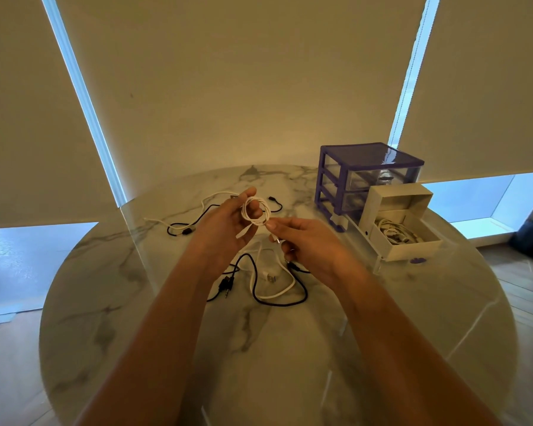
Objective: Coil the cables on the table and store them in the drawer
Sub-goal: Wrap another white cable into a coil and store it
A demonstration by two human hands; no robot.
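Above the middle of the round marble table (136, 302), my left hand (228, 222) holds a small coil of white cable (257, 210) wound round its fingers. My right hand (302, 241) pinches the free end of that coil at its lower right edge. Below my hands lie a loose black cable (259, 296) and a loose white cable (285, 289), crossing each other. Another black cable (179, 230) and white cable (211, 196) lie further back on the left. At the right, a purple-framed clear drawer unit (366, 176) has its bottom drawer (379, 259) pulled out.
A white cardboard box (406, 241) sits in the pulled-out drawer with coiled white cables (394, 232) inside and its lid tilted up behind. Drawn roller blinds hang behind the table. The wooden floor shows to the right and left of the table.
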